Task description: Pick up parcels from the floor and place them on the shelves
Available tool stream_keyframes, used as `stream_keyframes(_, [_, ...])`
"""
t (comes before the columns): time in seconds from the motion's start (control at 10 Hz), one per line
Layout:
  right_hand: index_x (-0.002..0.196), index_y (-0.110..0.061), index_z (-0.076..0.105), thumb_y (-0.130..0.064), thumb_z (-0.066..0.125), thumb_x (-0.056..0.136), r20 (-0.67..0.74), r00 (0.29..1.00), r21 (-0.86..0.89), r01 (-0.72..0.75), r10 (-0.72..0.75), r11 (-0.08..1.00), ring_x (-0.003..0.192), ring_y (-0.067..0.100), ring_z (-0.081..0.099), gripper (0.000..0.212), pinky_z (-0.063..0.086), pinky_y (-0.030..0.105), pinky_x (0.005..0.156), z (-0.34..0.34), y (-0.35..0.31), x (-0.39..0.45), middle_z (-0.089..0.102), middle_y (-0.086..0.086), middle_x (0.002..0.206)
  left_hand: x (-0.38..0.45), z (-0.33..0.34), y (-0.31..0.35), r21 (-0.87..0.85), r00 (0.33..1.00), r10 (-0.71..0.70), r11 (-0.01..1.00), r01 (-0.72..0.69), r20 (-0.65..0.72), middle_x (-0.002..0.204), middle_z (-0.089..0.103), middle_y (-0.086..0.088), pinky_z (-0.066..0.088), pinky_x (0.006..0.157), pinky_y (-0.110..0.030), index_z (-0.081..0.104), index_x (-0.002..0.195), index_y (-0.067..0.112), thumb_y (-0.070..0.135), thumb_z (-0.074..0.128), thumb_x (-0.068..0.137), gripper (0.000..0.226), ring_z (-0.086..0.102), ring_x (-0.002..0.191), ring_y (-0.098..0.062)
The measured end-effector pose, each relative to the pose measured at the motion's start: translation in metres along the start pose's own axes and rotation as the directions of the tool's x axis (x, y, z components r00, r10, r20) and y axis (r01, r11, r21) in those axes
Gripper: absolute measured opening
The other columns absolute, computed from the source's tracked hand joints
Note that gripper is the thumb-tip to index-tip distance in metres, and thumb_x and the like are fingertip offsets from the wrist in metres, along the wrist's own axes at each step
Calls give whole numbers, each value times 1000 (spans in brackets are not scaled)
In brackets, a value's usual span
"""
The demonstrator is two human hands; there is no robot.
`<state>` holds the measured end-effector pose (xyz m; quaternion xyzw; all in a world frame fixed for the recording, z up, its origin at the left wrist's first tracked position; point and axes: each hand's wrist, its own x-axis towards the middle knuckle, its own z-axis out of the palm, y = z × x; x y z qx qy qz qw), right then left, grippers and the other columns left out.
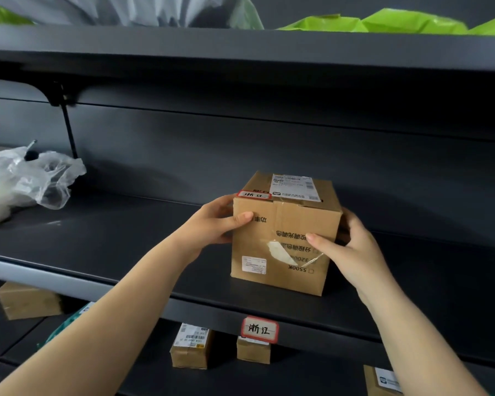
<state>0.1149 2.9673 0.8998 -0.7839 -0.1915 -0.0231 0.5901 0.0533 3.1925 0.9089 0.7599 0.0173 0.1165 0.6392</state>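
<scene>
Fingers of both hands: clasped on the box, one hand per side. Left hand on the left face, thumb across the front edge. Right hand on the right face, thumb on the front by a torn tape patch.

Box: brown cardboard, upright, resting on the middle shelf near its front edge. White shipping label on top; small red-bordered tag at the top left corner.

Middle shelf, far left: clear plastic bag, well apart from the box.

Shelf front edge, below the box: red-bordered sign.

Lower shelf: several small cartons.

Top shelf: green bags and a grey bag.
</scene>
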Motion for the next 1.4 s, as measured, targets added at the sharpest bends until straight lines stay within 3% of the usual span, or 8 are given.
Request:
stream_keyframes(0.1, [135,-31,39,-28,74,73,-3,1000,7,-8,8,1000,106,11,53,71,42,24,76,0,2,10,58,-9,117,10,0,-2,9,1000,3,1000,-3,7,115,67,6,57,80,-29,53,123,27,36,65,77,48,65,102,-10])
stream_keyframes(0.2, [135,-30,39,-28,73,73,0,1000,9,-24,24,1000,107,12,52,71,41,27,80,0,3,19,57,-7,121,20,2,-3,10,1000,3,1000,-3,2,116,66,6,57,76,-25,54,121,29,35,64,80,44,64,102,-9])
stream_keyframes(0.3, [135,-29,39,-27,73,74,-2,999,1,-37,37,999,107,12,52,70,42,23,74,-1,4,26,58,-5,123,28,4,-3,18,1000,-3,1000,3,3,116,65,7,56,73,-23,53,122,29,36,63,80,44,64,101,-8])
stream_keyframes(0.7, [137,-28,37,-28,73,73,-9,997,-38,-74,74,997,120,19,49,73,43,33,89,-3,5,37,54,-2,131,40,6,-5,18,1000,-21,1000,21,5,118,64,3,56,79,-28,51,125,27,35,64,80,47,63,104,-13])
stream_keyframes(0.9, [132,-26,42,-25,72,75,9,994,-36,-110,110,993,117,20,52,63,46,37,91,-5,0,36,56,-1,128,36,6,2,25,1000,-25,999,25,-18,116,64,2,58,71,-23,50,128,24,31,67,79,52,63,101,-11])
stream_keyframes(1.0, [129,-27,45,-24,72,75,20,992,-25,-126,126,992,115,21,54,60,48,47,95,-6,-1,32,56,0,128,32,8,3,-11,998,-15,1000,14,-65,115,64,2,58,73,-25,50,128,23,25,68,79,52,63,100,-11])
stream_keyframes(1.1, [130,-26,44,-21,71,76,37,991,-16,-126,127,992,116,21,53,60,46,48,97,-8,-5,22,53,0,132,24,9,1,-28,997,-9,1000,7,-72,117,64,3,56,84,-34,52,126,24,25,69,78,51,63,106,-15])
stream_keyframes(1.4, [139,-26,34,-21,68,79,50,998,-53,-39,41,998,125,15,46,69,40,46,104,-23,-25,-19,43,-5,143,-4,3,-18,-7,987,-70,998,70,-142,128,57,0,53,86,-35,44,134,27,24,69,79,61,57,114,-21])
